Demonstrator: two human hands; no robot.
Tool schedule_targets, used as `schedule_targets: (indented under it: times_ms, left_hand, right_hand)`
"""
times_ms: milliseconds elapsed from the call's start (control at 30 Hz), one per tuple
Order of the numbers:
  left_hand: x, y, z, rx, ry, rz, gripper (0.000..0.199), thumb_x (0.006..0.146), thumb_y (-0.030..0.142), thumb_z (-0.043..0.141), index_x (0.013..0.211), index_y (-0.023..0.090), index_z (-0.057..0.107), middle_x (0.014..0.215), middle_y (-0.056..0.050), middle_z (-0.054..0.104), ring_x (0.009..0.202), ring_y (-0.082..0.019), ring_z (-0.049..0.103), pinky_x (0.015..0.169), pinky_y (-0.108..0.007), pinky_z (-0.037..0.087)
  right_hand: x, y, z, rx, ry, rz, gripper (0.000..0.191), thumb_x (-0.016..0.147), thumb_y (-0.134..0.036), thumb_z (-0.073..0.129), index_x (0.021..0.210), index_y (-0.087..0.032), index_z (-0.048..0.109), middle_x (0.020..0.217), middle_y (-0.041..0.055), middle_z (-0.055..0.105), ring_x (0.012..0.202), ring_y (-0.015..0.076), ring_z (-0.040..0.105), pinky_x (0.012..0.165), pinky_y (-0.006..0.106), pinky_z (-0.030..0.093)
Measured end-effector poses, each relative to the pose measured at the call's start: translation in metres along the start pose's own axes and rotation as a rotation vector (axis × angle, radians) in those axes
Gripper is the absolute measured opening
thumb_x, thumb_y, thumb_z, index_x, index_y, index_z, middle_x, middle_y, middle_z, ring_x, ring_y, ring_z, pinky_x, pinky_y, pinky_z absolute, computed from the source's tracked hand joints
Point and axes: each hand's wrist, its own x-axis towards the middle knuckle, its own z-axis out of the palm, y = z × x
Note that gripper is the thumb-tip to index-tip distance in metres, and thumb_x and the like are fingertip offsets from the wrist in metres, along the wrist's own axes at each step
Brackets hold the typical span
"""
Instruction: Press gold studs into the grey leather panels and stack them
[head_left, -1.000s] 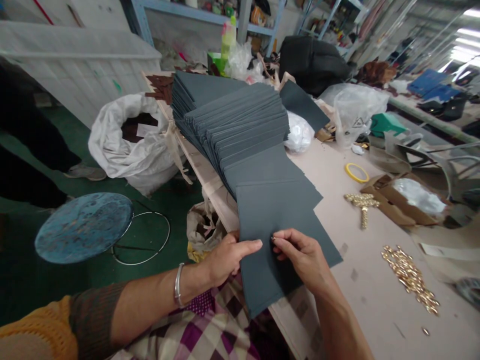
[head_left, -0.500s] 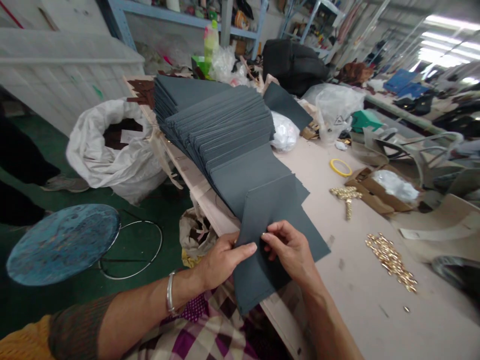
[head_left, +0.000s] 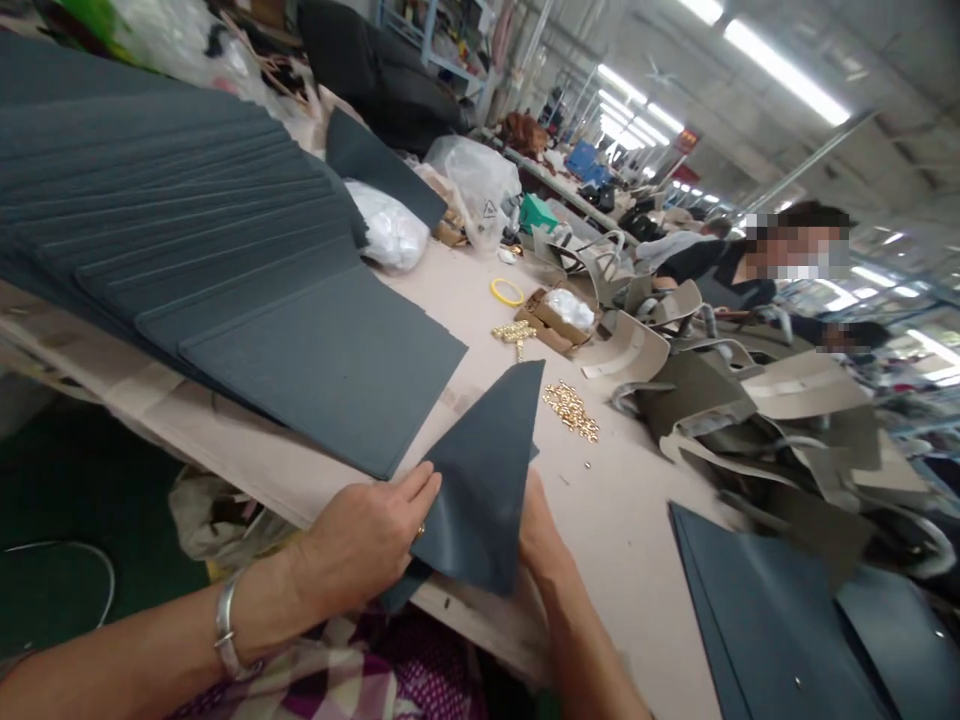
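My left hand (head_left: 367,530) is closed on the left edge of a bent dark blue-grey sheet (head_left: 480,490), its fingers pressed together on the face. A small gold-coloured spot shows at those fingers; I cannot tell what it is. Behind the sheet's right edge is my right hand (head_left: 538,525), its fingers hidden by the sheet. Left of the hands, a fanned stack of similar sheets (head_left: 330,350) lies on the table (head_left: 622,580). Beyond the held sheet is a pile of small gold-coloured metal pieces (head_left: 571,410), with one loose piece (head_left: 588,465) nearer me.
More dark sheets (head_left: 765,610) lie at the right. Behind them are heaped grey-beige bag parts (head_left: 712,400) with handles. A yellow tape ring (head_left: 507,291), a cardboard box (head_left: 551,325) and plastic bags (head_left: 394,230) stand farther back. Another person (head_left: 720,265) is across the table.
My view has swung to the right. The sheet in my hands has been turned and bent up; my right hand has gone from pinching at its face to behind it.
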Motion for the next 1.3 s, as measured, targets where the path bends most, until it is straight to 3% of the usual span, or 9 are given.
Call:
schedule_targets:
  times_ms: [167, 267, 467, 633, 767, 833, 933, 1067, 1300]
  left_hand:
    - [0.002, 0.001, 0.003, 0.043, -0.037, 0.008, 0.066, 0.068, 0.001, 0.044, 0.134, 0.006, 0.05, 0.144, -0.02, 0.049, 0.108, -0.029, 0.067, 0.08, -0.041, 0.06]
    - [0.001, 0.001, 0.003, 0.063, -0.04, -0.012, 0.069, 0.066, 0.0, 0.044, 0.134, 0.007, 0.05, 0.145, -0.02, 0.048, 0.103, -0.028, 0.069, 0.078, -0.042, 0.061]
    - [-0.001, 0.002, 0.004, 0.056, -0.026, 0.01, 0.065, 0.069, 0.002, 0.045, 0.133, 0.008, 0.048, 0.146, -0.018, 0.047, 0.103, -0.027, 0.068, 0.08, -0.041, 0.06]
    - [-0.007, -0.001, -0.002, 0.026, 0.002, 0.033, 0.054, 0.076, 0.009, 0.05, 0.13, 0.011, 0.048, 0.138, -0.015, 0.053, 0.092, -0.024, 0.069, 0.07, -0.036, 0.059]
    - [-0.008, -0.002, -0.007, -0.003, 0.025, 0.043, 0.045, 0.081, 0.013, 0.052, 0.126, 0.014, 0.049, 0.122, -0.012, 0.059, 0.078, -0.021, 0.068, 0.058, -0.034, 0.057]
    - [-0.008, -0.002, -0.008, -0.014, 0.04, 0.049, 0.043, 0.081, 0.014, 0.052, 0.124, 0.014, 0.049, 0.117, -0.01, 0.059, 0.074, -0.021, 0.067, 0.055, -0.035, 0.056]
    - [-0.009, -0.003, -0.005, -0.02, 0.06, 0.051, 0.038, 0.081, 0.017, 0.054, 0.119, 0.015, 0.051, 0.11, -0.008, 0.059, 0.07, -0.021, 0.065, 0.054, -0.035, 0.055]
    - [-0.011, -0.007, 0.003, -0.003, 0.097, 0.088, 0.026, 0.082, 0.022, 0.056, 0.107, 0.014, 0.055, 0.102, -0.006, 0.059, 0.069, -0.02, 0.063, 0.053, -0.034, 0.053]
    - [-0.012, -0.013, 0.014, -0.014, 0.172, 0.144, 0.021, 0.088, 0.028, 0.052, 0.103, 0.014, 0.057, 0.097, -0.006, 0.061, 0.069, -0.02, 0.063, 0.052, -0.034, 0.052]
  right_hand:
    - [0.0, 0.061, -0.073, -0.368, 0.285, 0.376, 0.037, 0.084, -0.038, 0.051, 0.102, -0.015, 0.072, 0.092, 0.0103, 0.075, 0.084, 0.0245, 0.068, 0.081, 0.038, 0.051]
    - [0.004, 0.094, -0.101, -0.441, 0.312, 0.475, 0.04, 0.08, -0.039, 0.052, 0.101, -0.014, 0.075, 0.092, 0.0138, 0.075, 0.086, 0.0286, 0.068, 0.082, 0.04, 0.049]
    - [0.011, 0.116, -0.109, -0.48, 0.231, 0.535, 0.033, 0.075, -0.042, 0.056, 0.086, -0.021, 0.078, 0.085, 0.0097, 0.076, 0.084, 0.0296, 0.069, 0.072, 0.036, 0.048]
    - [0.013, 0.104, -0.116, -0.472, 0.209, 0.531, 0.028, 0.07, -0.042, 0.062, 0.074, -0.018, 0.074, 0.065, 0.0099, 0.071, 0.069, 0.0303, 0.067, 0.062, 0.038, 0.048]
    - [0.002, 0.049, -0.095, 0.004, 0.369, 0.362, 0.038, 0.07, -0.048, 0.071, 0.088, -0.015, 0.071, 0.066, 0.0049, 0.069, 0.059, 0.0209, 0.065, 0.058, 0.032, 0.052]
    - [-0.002, 0.013, -0.07, 0.151, 0.241, 0.243, 0.037, 0.071, -0.047, 0.074, 0.089, -0.015, 0.071, 0.07, 0.0038, 0.069, 0.06, 0.0179, 0.065, 0.06, 0.029, 0.053]
    - [0.0, -0.026, -0.024, 0.158, -0.09, 0.147, 0.028, 0.079, -0.044, 0.067, 0.088, -0.018, 0.071, 0.07, 0.0026, 0.068, 0.063, 0.0165, 0.063, 0.06, 0.027, 0.051]
    - [0.013, -0.041, 0.015, 0.027, -0.34, 0.084, 0.022, 0.084, -0.037, 0.058, 0.084, -0.02, 0.072, 0.071, 0.0015, 0.069, 0.066, 0.0163, 0.062, 0.065, 0.027, 0.047]
    - [0.028, -0.05, 0.02, -0.115, -0.474, 0.1, 0.022, 0.081, -0.031, 0.055, 0.079, -0.021, 0.075, 0.07, 0.0007, 0.07, 0.065, 0.0158, 0.06, 0.063, 0.026, 0.044]
